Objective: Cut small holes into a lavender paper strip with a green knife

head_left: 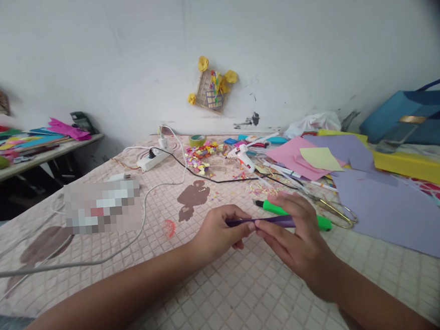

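A narrow dark purple strip, seemingly folded paper (280, 222), lies level between my two hands just above the table. My left hand (219, 233) pinches its left part between thumb and fingers. Close beside it, my right hand (296, 235) grips the strip near its middle, the two thumbs almost meeting. Part of the strip is hidden by the fingers. Behind my right hand rests a green craft knife (271, 207), partly covered by that hand. A pair of gold-handled scissors (338, 213) lies just to the right.
A white glue gun (243, 157) sits farther back, its black cable crossing the table. Paper scraps (200, 159) and green tape (197, 140) lie near the wall. Lilac sheets (392, 213) cover the right side. At left are a power strip (154, 159) and a white cable (145, 210).
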Demonstrator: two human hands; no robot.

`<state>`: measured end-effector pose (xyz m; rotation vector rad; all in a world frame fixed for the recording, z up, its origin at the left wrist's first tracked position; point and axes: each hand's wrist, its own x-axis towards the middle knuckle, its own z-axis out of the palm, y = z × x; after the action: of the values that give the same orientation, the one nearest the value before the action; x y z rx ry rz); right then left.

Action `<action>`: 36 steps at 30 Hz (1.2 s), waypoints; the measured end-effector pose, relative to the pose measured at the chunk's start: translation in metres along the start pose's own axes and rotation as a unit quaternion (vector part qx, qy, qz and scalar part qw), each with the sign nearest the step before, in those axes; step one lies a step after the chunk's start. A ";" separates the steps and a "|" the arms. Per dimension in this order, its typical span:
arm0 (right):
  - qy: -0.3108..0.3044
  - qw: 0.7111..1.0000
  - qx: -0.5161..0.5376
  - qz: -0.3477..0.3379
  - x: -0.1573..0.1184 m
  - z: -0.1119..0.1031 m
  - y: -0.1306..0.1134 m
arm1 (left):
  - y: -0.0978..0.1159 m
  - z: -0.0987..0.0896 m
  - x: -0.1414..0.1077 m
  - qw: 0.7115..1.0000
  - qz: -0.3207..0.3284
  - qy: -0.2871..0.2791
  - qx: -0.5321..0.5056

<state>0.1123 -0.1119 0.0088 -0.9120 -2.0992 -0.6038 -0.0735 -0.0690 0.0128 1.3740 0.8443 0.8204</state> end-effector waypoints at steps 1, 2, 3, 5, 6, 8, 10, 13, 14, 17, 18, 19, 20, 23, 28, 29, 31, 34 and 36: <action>0.001 1.000 -0.005 0.004 0.000 0.000 -0.001 | 0.000 0.000 0.000 1.000 0.004 -0.003 0.007; 0.001 1.000 -0.008 0.008 0.000 0.001 -0.002 | 0.000 0.000 0.000 1.000 0.007 -0.003 0.012; 0.001 1.000 -0.012 0.008 -0.001 0.001 -0.003 | -0.001 -0.001 0.000 1.000 0.008 -0.002 0.015; -0.005 1.000 -0.020 0.002 -0.001 0.001 -0.004 | -0.001 -0.001 0.000 1.000 0.006 -0.004 0.011; -0.009 1.000 -0.025 -0.005 -0.002 0.000 -0.004 | -0.002 -0.001 0.000 1.000 0.005 -0.007 0.007; -0.012 0.999 -0.035 -0.019 -0.002 0.000 -0.004 | -0.003 -0.001 0.001 1.000 0.004 -0.015 -0.004; -0.010 0.999 -0.044 -0.026 -0.002 -0.001 -0.003 | -0.003 -0.001 0.001 1.000 0.007 -0.022 -0.009; -0.014 0.998 -0.048 -0.023 -0.002 -0.001 -0.003 | -0.003 -0.001 0.000 1.000 0.007 -0.025 -0.009; -0.016 0.999 -0.046 -0.021 -0.002 0.000 -0.003 | -0.003 0.000 0.000 1.000 0.005 -0.025 -0.009; -0.016 0.999 -0.034 -0.010 -0.003 0.000 -0.004 | -0.003 0.000 0.000 1.000 0.002 -0.025 -0.019; -0.013 1.000 -0.028 -0.006 -0.003 0.001 -0.004 | -0.003 0.001 0.000 0.999 0.001 -0.025 -0.022; -0.011 1.000 -0.023 -0.001 -0.003 0.001 -0.005 | -0.003 0.001 0.001 0.999 0.000 -0.025 -0.026; -0.009 1.000 -0.017 0.003 -0.003 0.002 -0.005 | -0.003 0.001 0.001 0.999 -0.001 -0.023 -0.028; -0.007 1.000 -0.014 0.007 -0.003 0.004 -0.004 | -0.002 0.000 0.001 1.000 0.003 -0.024 -0.020; 0.006 1.000 -0.016 0.011 -0.003 0.004 -0.001 | -0.001 -0.006 0.000 0.997 0.024 -0.066 0.019; 0.008 1.000 -0.013 0.016 -0.003 0.004 -0.001 | -0.001 -0.007 0.000 0.996 0.034 -0.074 0.027; 0.010 1.000 -0.009 0.022 -0.002 0.004 0.001 | -0.001 -0.010 -0.002 0.993 0.058 -0.085 0.049; 0.011 1.000 0.000 0.008 -0.002 0.003 0.004 | 0.000 -0.013 -0.004 0.986 0.095 -0.103 0.085; 0.008 1.000 0.017 -0.003 -0.002 0.001 0.008 | 0.001 -0.014 -0.005 0.983 0.113 -0.118 0.089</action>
<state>0.1190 -0.1072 0.0073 -0.8789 -2.0920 -0.5748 -0.0885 -0.0669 0.0137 1.7108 0.5938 0.7480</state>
